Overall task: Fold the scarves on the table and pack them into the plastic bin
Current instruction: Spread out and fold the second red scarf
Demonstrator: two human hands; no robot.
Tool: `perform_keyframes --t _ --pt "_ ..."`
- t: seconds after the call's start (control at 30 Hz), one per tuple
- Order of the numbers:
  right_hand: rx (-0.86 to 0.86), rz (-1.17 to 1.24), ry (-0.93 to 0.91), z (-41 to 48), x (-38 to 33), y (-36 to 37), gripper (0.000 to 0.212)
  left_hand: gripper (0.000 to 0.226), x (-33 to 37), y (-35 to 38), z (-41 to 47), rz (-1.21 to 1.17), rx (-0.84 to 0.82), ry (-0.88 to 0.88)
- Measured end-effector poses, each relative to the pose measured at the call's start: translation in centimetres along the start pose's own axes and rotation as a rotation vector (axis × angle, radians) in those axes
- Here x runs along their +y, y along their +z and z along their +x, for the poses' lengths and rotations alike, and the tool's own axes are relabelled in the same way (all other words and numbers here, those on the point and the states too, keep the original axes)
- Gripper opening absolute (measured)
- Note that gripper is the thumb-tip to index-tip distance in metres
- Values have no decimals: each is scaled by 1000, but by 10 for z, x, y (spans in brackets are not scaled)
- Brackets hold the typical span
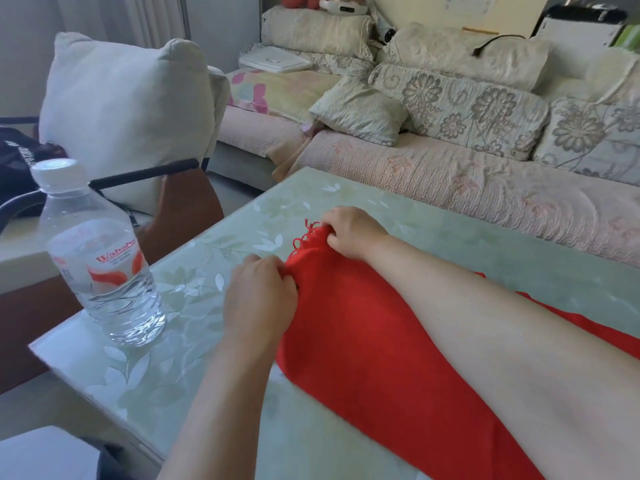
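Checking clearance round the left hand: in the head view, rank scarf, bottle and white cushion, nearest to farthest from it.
1. Scarf: gripped by the left hand, at its right.
2. Bottle: to its left, on the table.
3. Cushion: far left, beyond the table.

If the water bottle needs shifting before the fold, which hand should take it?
Left, probably. The left hand grips the red scarf on the side nearest the water bottle, bare table between them. The right hand pinches the fringed corner farther away and would have to cross the left.
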State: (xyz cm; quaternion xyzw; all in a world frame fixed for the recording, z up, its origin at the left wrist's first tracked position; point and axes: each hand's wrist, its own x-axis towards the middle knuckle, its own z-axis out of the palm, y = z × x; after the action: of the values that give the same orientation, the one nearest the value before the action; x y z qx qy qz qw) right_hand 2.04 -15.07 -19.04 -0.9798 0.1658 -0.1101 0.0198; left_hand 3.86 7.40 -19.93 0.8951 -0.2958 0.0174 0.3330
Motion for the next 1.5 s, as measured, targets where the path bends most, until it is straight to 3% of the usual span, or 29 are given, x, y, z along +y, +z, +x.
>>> perform_keyframes --t 0.2,0.47,0.77,0.87,0.97,1.0,1.1,1.2,1.33,1.4,1.5 --pt "199 176 138 -100 52 -57 22 5 82 8 -33 -181 -176 229" --pt "193 107 356 -276 133 -121 36 10 205 39 -123 -340 -424 539" --pt "251 64 525 -412 198 -150 35 10 282 83 -219 -356 -728 757" --pt "167 69 570 -440 213 -144 40 21 292 98 -243 -328 -830 786" --pt "-67 -16 614 -463 212 -133 53 44 291 110 -260 -452 -1185 589" --pt "-144 -55 624 -469 209 -129 60 48 289 113 -261 -481 -1223 554" --pt "-221 3 688 -484 192 -119 74 37 281 117 -249 -453 -937 695" --pt "-141 98 673 -497 174 -115 66 31 262 112 -231 -291 -706 811" --pt "-2 106 547 -506 148 -131 31 19 228 105 -222 -85 -657 930" --pt "-63 212 555 -511 132 -139 16 21 213 100 -221 -9 -660 966" --pt "-239 144 704 -520 108 -143 27 41 195 92 -221 83 -678 1016"
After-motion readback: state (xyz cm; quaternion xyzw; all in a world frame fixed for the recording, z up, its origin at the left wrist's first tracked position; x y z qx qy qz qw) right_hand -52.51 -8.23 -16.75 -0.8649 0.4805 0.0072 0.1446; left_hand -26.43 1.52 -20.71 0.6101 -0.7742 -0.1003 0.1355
